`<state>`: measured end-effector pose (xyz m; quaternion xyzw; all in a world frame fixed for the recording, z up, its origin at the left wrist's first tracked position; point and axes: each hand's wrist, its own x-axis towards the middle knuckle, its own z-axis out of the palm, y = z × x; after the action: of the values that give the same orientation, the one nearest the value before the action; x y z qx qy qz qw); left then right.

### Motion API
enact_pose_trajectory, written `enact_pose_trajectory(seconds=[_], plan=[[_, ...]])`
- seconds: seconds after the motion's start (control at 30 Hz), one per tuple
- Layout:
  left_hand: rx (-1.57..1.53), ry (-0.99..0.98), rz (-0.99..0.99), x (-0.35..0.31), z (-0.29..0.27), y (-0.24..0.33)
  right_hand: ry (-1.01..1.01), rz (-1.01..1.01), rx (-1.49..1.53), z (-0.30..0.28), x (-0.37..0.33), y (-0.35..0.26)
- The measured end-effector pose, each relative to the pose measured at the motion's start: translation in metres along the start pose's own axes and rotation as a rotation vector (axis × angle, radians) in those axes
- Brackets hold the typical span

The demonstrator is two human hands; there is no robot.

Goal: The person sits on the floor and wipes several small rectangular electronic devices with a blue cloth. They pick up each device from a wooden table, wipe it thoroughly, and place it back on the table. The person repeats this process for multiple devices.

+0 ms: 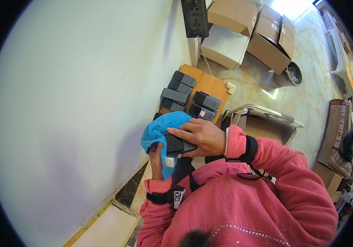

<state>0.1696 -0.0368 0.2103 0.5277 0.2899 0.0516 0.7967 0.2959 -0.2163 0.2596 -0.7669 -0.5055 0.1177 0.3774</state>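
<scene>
Dark tuft point(195, 239), 1 black device point(174, 143) between left hand point(156, 161), blue cloth point(163, 124) and right hand point(206, 136)

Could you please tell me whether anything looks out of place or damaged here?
Nothing looks spilled or clearly damaged. Slightly odd: one dark device on the orange-brown tabletop bears a red-and-white patch, unlike its visible neighbours.

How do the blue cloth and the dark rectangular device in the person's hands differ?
The blue cloth is bright, while the dark rectangular device is black and grey. The cloth is limp and folded; the device is a stiff block. The cloth's end dangles; the device does not droop. Both are held between the left hand and the right hand.
</scene>
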Motion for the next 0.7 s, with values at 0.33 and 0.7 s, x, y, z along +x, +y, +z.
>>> enact_pose_trajectory(seconds=[0.33,0.7], plan=[[0.013,-0.192,-0.104,0.011,0.003,0.023,-0.024,-0.158,0.014,-0.008,0.006,-0.015],[0.512,-0.16,0.338,-0.021,0.016,0.013,0.125,-0.277,0.11,0.001,0.039,-0.033]])
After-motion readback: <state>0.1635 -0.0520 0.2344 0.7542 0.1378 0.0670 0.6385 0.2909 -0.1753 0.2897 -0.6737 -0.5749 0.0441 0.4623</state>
